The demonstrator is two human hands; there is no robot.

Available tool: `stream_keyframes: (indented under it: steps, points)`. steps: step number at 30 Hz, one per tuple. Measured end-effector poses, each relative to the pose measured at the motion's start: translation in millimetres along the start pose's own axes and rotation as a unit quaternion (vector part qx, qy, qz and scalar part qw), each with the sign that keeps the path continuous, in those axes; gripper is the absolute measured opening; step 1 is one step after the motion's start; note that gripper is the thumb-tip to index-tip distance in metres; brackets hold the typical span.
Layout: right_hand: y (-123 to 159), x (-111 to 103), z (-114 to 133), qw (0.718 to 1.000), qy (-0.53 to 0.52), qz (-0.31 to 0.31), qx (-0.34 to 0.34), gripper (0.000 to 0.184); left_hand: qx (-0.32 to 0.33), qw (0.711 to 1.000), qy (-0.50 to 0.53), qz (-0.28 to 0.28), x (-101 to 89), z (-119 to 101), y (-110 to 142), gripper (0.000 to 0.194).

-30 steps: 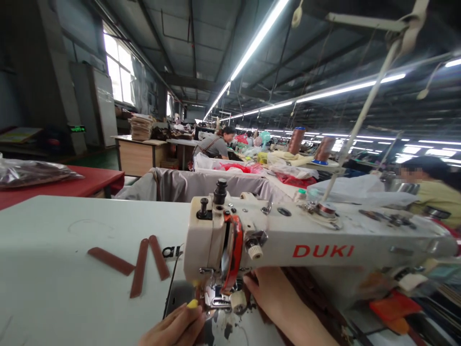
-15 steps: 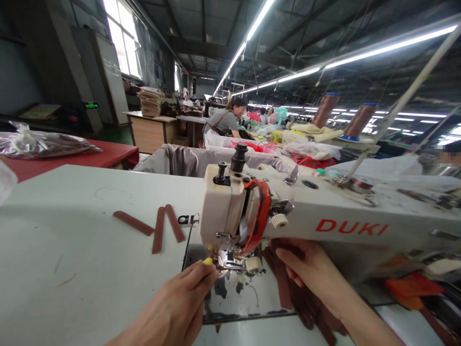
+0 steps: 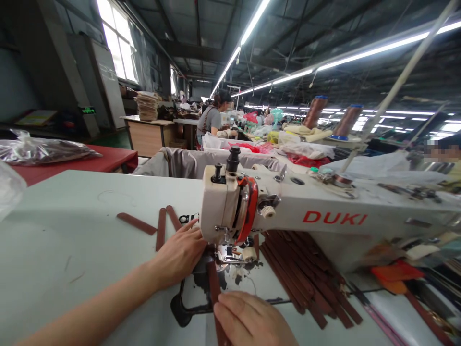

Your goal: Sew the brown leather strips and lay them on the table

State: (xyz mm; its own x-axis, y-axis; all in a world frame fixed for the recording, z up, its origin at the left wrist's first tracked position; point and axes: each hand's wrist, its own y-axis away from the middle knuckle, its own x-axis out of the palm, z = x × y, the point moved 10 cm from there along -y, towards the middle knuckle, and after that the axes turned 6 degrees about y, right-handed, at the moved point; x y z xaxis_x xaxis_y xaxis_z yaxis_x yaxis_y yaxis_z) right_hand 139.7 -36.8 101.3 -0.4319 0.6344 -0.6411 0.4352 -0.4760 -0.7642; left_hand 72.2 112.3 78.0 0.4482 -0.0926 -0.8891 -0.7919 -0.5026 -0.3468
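A brown strip (image 3: 213,283), looking like leather, runs lengthwise toward me from the presser foot (image 3: 230,254) of a white sewing machine (image 3: 226,202). My right hand (image 3: 252,317) grips its near end between thumb and fingers. At the left side of the machine head, my left hand (image 3: 180,254) reaches in palm down, its fingers stretched out and some tips hidden by the head. Several more brown strips (image 3: 302,274) lie in a fanned pile under the machine arm. Left of the head lie loose strips (image 3: 137,223), one partly covered by my left hand.
A black metal frame piece (image 3: 182,312) stands out at the bed's front edge. Scissors-like blades (image 3: 370,302) and an orange-red item (image 3: 396,276) lie right. Behind are a cloth-lined bin (image 3: 187,161), a red table (image 3: 118,161) with a plastic bag (image 3: 43,149), and a person (image 3: 211,120).
My right hand has left the strip pile and come forward, now holding a strip before the presser foot. My left hand has moved from the needle area to the head's left side.
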Motion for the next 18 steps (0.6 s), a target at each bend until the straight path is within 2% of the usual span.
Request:
stream_keyframes:
  steps: [3,5,7,10,13,15,18]
  points:
    - [8.4,29.4,-2.6,0.999,0.015,0.03,0.014,0.033,-0.008,1.0,-0.027,0.008,-11.3,6.2,12.7,0.033]
    - [9.2,35.3,-3.8,0.999,0.02,0.041,0.023,0.032,-0.012,0.999,-0.045,0.0,-18.5,5.2,25.3,0.038]
    - [6.8,33.4,-3.1,0.998,0.036,0.036,0.024,0.031,-0.008,0.998,-0.048,-0.027,-20.9,-5.2,36.7,0.042]
    - [6.3,34.4,-2.7,0.997,0.054,0.045,0.019,0.031,0.034,0.998,-0.023,-0.05,-7.5,-35.6,46.8,0.044]
    - [16.0,47.2,-8.0,0.994,0.045,0.091,0.035,0.027,0.099,0.992,-0.026,-0.068,5.5,-63.9,49.9,0.053]
    - [24.0,54.4,-11.5,0.992,0.04,0.11,0.047,0.024,0.118,0.989,-0.04,-0.076,7.1,-71.3,49.5,0.055]
    - [27.7,53.3,-13.5,0.994,0.038,0.087,0.056,0.026,0.116,0.989,-0.057,-0.072,4.2,-71.7,47.8,0.053]
